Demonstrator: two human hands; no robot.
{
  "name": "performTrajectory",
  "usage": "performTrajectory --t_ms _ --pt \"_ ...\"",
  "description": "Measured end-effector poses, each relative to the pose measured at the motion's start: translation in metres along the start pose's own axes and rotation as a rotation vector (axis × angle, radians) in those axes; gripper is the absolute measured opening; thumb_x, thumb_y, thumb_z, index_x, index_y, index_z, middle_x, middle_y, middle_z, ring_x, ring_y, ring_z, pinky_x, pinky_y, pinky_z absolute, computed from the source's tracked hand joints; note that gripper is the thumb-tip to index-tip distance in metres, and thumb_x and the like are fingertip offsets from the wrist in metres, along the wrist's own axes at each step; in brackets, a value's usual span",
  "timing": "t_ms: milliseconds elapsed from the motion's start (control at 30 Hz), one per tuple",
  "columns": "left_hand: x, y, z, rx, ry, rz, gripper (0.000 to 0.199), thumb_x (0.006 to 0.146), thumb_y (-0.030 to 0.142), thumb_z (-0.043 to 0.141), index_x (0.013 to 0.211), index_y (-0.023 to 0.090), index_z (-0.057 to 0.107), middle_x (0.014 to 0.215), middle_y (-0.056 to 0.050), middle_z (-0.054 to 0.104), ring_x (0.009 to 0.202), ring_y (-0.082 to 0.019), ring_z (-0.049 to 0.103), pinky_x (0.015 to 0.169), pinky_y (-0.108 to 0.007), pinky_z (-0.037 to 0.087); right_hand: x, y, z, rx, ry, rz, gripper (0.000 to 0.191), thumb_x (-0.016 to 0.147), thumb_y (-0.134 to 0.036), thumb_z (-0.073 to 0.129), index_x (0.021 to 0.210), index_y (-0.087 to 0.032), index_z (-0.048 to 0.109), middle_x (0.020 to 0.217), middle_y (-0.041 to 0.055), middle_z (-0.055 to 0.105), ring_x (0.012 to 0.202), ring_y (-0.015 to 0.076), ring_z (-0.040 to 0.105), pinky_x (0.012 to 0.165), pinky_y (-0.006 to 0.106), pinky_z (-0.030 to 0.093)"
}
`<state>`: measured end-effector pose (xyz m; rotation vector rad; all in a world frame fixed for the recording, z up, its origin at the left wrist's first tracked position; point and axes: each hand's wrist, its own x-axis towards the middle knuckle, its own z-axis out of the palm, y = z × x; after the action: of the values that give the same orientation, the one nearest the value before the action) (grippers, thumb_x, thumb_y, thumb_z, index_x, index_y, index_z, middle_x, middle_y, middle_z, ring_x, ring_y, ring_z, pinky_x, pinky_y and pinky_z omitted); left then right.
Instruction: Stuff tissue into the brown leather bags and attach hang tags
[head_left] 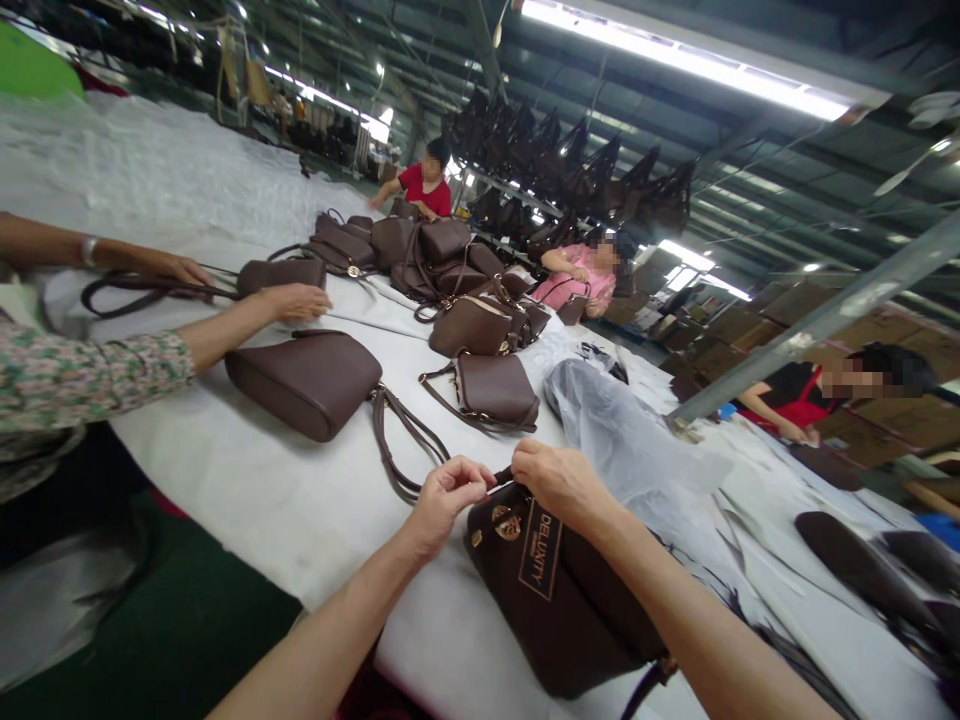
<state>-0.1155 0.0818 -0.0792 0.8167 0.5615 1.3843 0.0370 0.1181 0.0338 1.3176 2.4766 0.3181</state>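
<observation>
A dark brown handbag (pixel 585 610) lies in front of me, with a gold round emblem (pixel 505 522) and a rectangular DELUXITY tag (pixel 540 550) near its upper left edge. My left hand (pixel 452 497) pinches the left end of a short dark strap piece at the bag's top. Right beside it, my right hand (pixel 553 482) has its fingers closed on the same strap piece, above the tag. Part of the bag is hidden under my right forearm.
Another person's hands (pixel 296 301) handle a bag at the left, behind a brown bag (pixel 315 385). A smaller bag (pixel 495 390) and piled bags (pixel 442 245) lie beyond. Clear plastic (pixel 615 420) and a slanted metal post (pixel 810 335) are at the right of the white table (pixel 225 480).
</observation>
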Motion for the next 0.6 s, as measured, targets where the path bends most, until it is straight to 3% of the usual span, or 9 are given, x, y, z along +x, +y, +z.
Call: performTrajectory --t_ms 100,267,433,500,600 --pt "0.005 -0.004 0.004 0.033 0.065 -0.081 0.007 0.067 0.020 0.062 0.069 0.015 0.057 0.075 -0.002 0.061 0.069 -0.012 0.056 0.060 -0.022 0.048 -0.003 0.003 -0.001 -0.002 -0.020 -0.009 0.022 0.096 -0.023 0.047 0.089 -0.022 0.068 0.099 0.0027 0.066 0.072 0.0125 0.062 0.054 0.025 0.029" --pt "0.006 -0.015 0.009 0.271 0.166 -0.075 0.013 0.066 0.017 0.060 0.078 0.019 0.053 0.058 0.006 0.054 0.045 -0.008 0.050 0.041 -0.017 0.039 -0.005 0.004 0.001 0.030 0.014 -0.009 0.024 0.097 -0.026 0.046 0.087 -0.023 0.068 0.100 0.0007 0.066 0.072 0.0117 0.062 0.054 0.025 0.029" --pt "0.000 -0.018 0.011 0.350 0.017 -0.357 0.020 0.071 0.031 0.066 0.074 0.018 0.051 0.051 0.003 0.058 0.037 -0.011 0.052 0.033 -0.018 0.037 -0.005 0.002 0.001 0.031 0.012 -0.024 0.024 0.095 -0.025 0.047 0.085 -0.023 0.069 0.098 0.0004 0.067 0.071 0.0112 0.062 0.053 0.026 0.028" --pt "-0.001 -0.019 0.012 0.320 0.012 -0.367 0.025 0.070 0.037 0.068 0.074 0.017 0.053 0.049 0.003 0.056 0.036 -0.010 0.049 0.032 -0.017 0.036 -0.005 0.001 0.000 0.027 0.012 -0.028 0.024 0.095 -0.025 0.048 0.084 -0.023 0.069 0.099 0.0004 0.067 0.070 0.0111 0.062 0.053 0.026 0.028" --pt "0.002 -0.021 0.016 0.208 0.101 -0.281 0.032 0.068 0.043 0.070 0.078 0.018 0.054 0.048 0.007 0.052 0.035 -0.007 0.043 0.030 -0.016 0.033 -0.006 0.001 0.000 0.012 0.017 -0.024 0.025 0.095 -0.025 0.047 0.084 -0.023 0.069 0.097 0.0012 0.066 0.068 0.0113 0.061 0.052 0.026 0.027"
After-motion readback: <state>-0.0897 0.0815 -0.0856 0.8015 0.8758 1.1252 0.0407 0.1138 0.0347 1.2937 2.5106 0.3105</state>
